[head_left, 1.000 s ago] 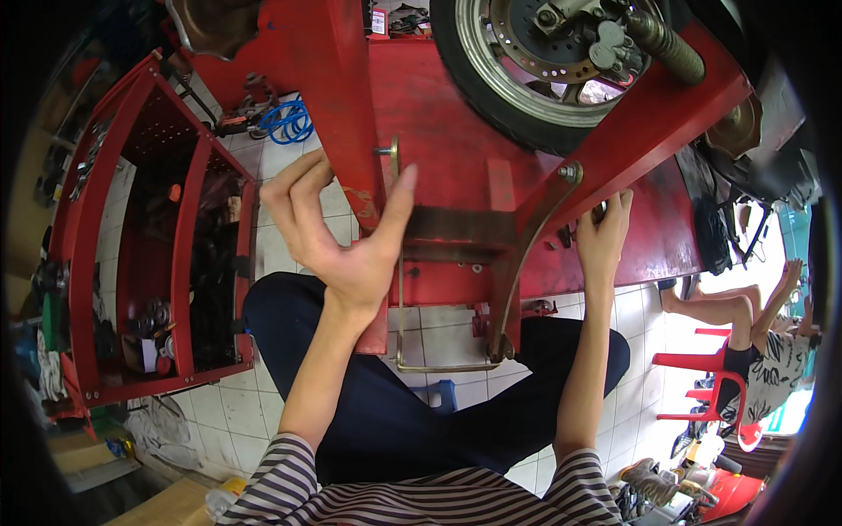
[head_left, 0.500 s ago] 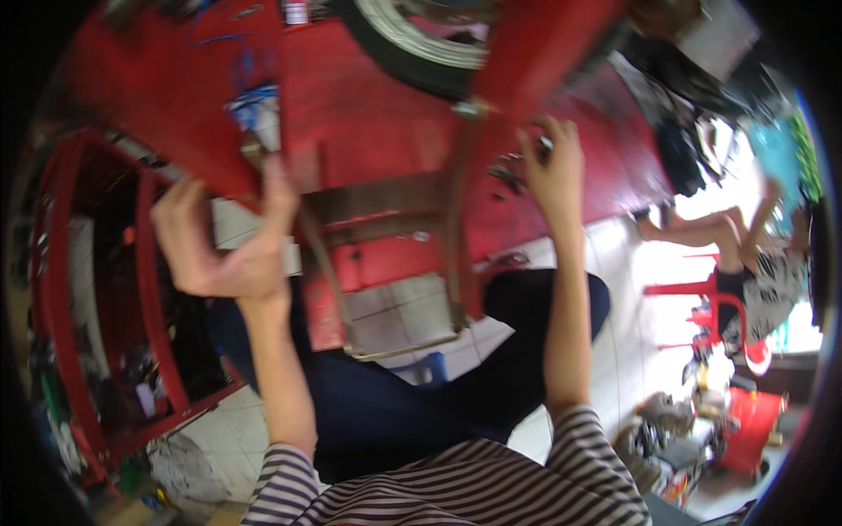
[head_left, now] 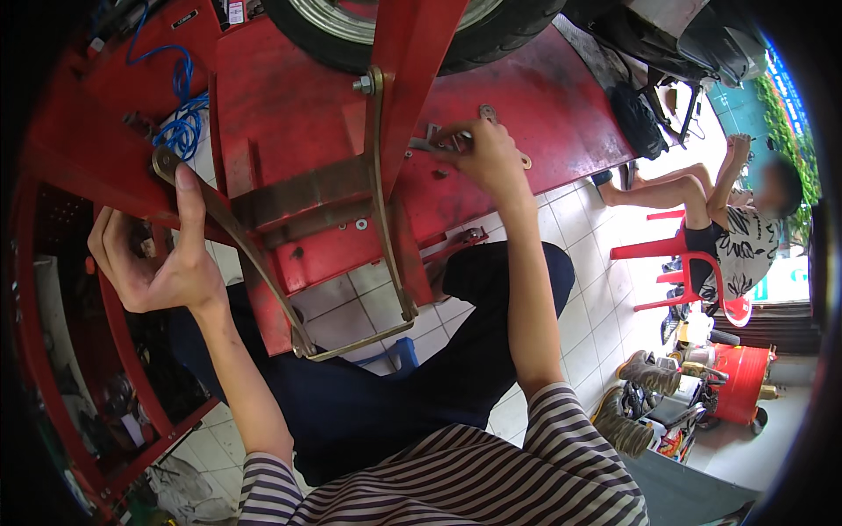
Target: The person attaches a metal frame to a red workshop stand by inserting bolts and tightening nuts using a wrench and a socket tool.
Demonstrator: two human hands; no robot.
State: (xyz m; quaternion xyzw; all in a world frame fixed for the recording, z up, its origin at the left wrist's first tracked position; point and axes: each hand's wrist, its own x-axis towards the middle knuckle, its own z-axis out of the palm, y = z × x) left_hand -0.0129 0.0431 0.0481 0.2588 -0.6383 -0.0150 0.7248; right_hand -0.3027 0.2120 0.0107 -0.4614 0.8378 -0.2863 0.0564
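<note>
A bronze-coloured metal U-shaped bracket (head_left: 379, 219) hangs by the red steel frame (head_left: 412, 61). Its right arm is held by a bolt and nut (head_left: 364, 84); its left arm ends in a round eye (head_left: 165, 160) against a red beam. My left hand (head_left: 167, 272) grips there, thumb upright along the eye end, fingers curled below the beam. Over the red platform, my right hand (head_left: 495, 167) has bent fingers closed among small metal parts. A grey metal piece (head_left: 421, 143) shows at its fingertips; whatever lies inside the grip is hidden. A flat link plate (head_left: 488, 113) lies behind the hand.
A wheel with a black tyre (head_left: 491, 44) stands across the platform (head_left: 561, 96). Blue hose (head_left: 182, 131) coils at the left, above a red shelf rack (head_left: 53, 333). A seated person (head_left: 745, 228) is at the right, near shoes (head_left: 649, 373) and a red drum (head_left: 741, 377).
The view has shifted, so the bench appears farther left and sharper. My right hand's fingers have closed down among the metal parts. My left hand stays at the bracket's left end.
</note>
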